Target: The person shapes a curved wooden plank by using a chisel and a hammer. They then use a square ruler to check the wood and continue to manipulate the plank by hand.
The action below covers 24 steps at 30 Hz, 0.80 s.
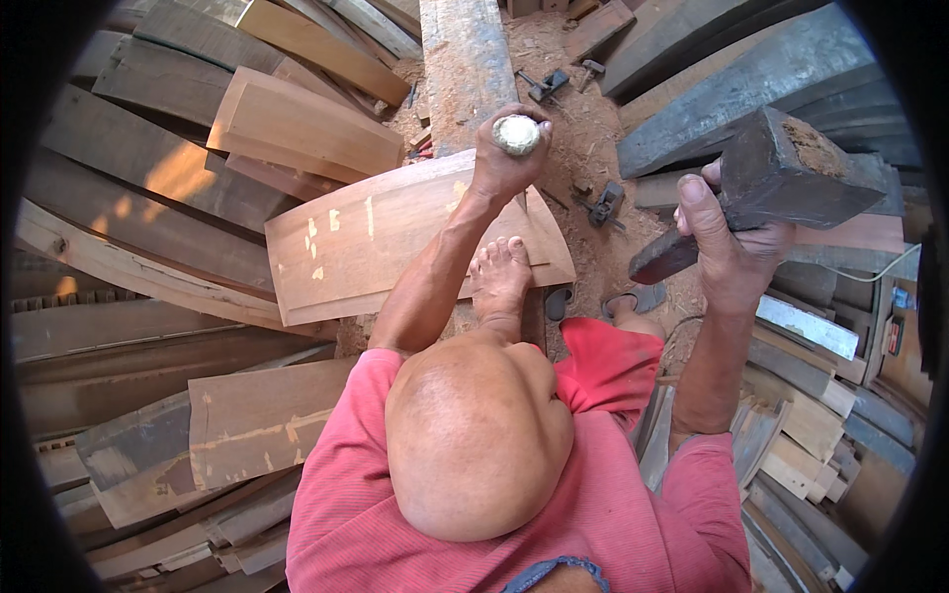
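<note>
My left hand is wrapped round the upright handle of a chisel, whose pale, round, battered top faces up. Most of its blade is hidden beneath the fist. Under it lies a wide reddish-brown wooden board with several pale patches, its edges bent by the lens. My bare left foot presses on this board close to the chisel. Raised off to the right, my right hand grips a dark wooden mallet with a heavy block head, apart from the chisel.
A long plank runs away beneath the board. On the shavings to its right lie a hand plane and another small dark tool. Curved planks are stacked on the left, grey timbers on the right. A sandal sits near my other foot.
</note>
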{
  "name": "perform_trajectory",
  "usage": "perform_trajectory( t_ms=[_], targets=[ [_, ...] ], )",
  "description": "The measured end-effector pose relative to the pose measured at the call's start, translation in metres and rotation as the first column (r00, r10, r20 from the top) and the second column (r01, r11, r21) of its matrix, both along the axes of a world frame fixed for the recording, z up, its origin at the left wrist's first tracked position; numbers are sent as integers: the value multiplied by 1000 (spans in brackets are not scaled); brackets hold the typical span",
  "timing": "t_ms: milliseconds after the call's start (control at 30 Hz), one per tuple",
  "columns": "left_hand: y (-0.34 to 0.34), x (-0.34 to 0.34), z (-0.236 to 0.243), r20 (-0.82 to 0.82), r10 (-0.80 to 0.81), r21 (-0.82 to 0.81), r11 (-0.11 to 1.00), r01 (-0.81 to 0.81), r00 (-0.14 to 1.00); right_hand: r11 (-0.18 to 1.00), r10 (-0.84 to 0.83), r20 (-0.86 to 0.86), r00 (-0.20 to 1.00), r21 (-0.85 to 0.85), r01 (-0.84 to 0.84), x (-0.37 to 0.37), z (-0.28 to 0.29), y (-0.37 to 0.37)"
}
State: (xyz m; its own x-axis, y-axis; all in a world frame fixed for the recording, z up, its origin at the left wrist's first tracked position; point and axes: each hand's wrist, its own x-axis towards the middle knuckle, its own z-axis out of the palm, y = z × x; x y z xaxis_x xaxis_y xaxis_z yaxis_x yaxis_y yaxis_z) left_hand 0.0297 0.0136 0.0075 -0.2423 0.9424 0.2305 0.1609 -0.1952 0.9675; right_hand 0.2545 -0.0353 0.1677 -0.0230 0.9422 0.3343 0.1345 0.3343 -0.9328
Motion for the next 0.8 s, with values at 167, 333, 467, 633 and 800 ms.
perform_trajectory(
  t_ms=[167,333,467,633,800],
  targets=[
    [-4,0,-3,-63,39,92,995,-33,997,999,-20,-19,1000,-38,19,4,1,0],
    [-6,-1,-7,-45,34,43,999,-32,998,999,-36,-34,999,-29,35,3,7,-2],
    [-7,-2,-7,-16,44,28,999,-44,999,1000,15,-55,998,4,-15,4,6,1],
    [-17,9,-8,-7,74,165,984,-71,997,999,28,-24,999,34,-27,0,14,0],
    [-26,12,-11,-139,-73,170,981,96,988,987,-16,-79,997,158,29,-13,36,1]
  ],
)
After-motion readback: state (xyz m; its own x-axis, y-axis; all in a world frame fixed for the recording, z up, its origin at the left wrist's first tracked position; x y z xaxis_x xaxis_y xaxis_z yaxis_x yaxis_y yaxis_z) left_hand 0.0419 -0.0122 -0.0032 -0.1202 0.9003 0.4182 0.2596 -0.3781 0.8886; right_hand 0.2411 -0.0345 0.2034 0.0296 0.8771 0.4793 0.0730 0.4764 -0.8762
